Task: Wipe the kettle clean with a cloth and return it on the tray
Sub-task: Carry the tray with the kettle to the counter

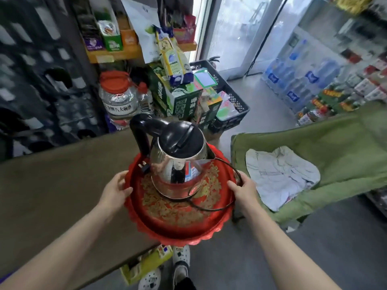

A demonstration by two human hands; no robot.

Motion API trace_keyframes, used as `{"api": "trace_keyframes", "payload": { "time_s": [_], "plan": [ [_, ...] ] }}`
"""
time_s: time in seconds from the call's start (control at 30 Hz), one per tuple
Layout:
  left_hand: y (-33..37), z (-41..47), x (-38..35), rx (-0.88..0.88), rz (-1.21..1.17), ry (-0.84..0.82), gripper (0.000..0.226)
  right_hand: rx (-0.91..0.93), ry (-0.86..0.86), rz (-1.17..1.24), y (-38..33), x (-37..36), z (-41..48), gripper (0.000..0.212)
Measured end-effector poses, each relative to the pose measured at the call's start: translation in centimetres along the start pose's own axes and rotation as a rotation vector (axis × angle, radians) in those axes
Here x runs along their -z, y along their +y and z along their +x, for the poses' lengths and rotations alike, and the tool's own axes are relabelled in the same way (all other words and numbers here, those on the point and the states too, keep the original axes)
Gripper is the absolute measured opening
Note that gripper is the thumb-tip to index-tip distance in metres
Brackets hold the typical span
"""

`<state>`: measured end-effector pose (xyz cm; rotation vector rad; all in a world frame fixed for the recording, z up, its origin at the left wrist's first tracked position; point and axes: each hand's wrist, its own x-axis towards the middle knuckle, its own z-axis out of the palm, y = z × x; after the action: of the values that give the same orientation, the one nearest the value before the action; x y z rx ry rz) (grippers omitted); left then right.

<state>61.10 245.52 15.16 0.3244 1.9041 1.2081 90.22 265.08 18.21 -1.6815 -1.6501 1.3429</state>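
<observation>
A shiny steel kettle (178, 164) with a black lid and black handle stands upright on a round red tray (182, 222) with gold patterns. Its black cord (209, 208) loops across the tray and over the right rim. My left hand (116, 190) grips the tray's left rim. My right hand (244, 190) grips the right rim, over the cord. The tray hangs partly past the right end of a brown table (62, 185). A crumpled white cloth (280, 176) lies on a green chair (335, 147) to the right.
Behind the table stand a clear jar with a red lid (119, 97), green cartons (178, 97) and a dark crate (230, 101) of packets. Shelves of bottled water (303, 80) line the right side. Grey floor and my white shoes (181, 260) are below.
</observation>
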Motion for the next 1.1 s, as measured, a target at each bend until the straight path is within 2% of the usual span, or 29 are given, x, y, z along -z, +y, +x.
{"api": "trace_keyframes", "payload": {
  "time_s": [0.2, 0.37, 0.67, 0.8, 0.87, 0.9, 0.97, 1.03, 1.1],
  "plan": [
    [-1.6, 9.3, -0.7, 0.03, 0.0, 0.128, 0.05, 0.047, -0.138, -0.05, -0.5, -6.3, 12.4, 0.03],
    [-2.4, 15.5, -0.8, 0.023, 0.029, 0.198, 0.051, 0.072, -0.167, -0.111, -0.1, -11.1, 19.7, 0.033],
    [-4.5, 19.3, -1.1, 0.055, -0.012, 0.313, 0.052, 0.05, -0.184, -0.142, 0.4, -15.5, 24.3, 0.033],
    [-5.6, 19.9, -0.5, 0.075, 0.023, 0.291, 0.056, 0.029, -0.216, -0.172, 0.5, -15.3, 24.9, 0.027],
    [-5.7, 19.9, -0.1, 0.075, 0.134, 0.263, 0.055, 0.011, -0.238, -0.224, 0.4, -14.8, 24.9, 0.024],
    [-5.5, 19.8, 0.0, 0.055, 0.242, 0.263, 0.055, 0.015, -0.237, -0.288, 0.3, -14.6, 24.6, 0.026],
    [-4.3, 19.5, 0.3, -0.005, 0.385, 0.339, 0.058, 0.106, -0.177, -0.435, -0.2, -14.3, 24.0, 0.043],
    [-2.3, 18.9, 0.5, -0.122, 0.368, 0.43, 0.065, 0.256, -0.139, -0.424, -1.5, -13.9, 22.8, 0.056],
    [0.3, 18.2, 0.8, -0.278, 0.269, 0.434, 0.068, 0.367, -0.22, -0.336, -3.4, -13.6, 20.6, 0.064]
  ]
}}
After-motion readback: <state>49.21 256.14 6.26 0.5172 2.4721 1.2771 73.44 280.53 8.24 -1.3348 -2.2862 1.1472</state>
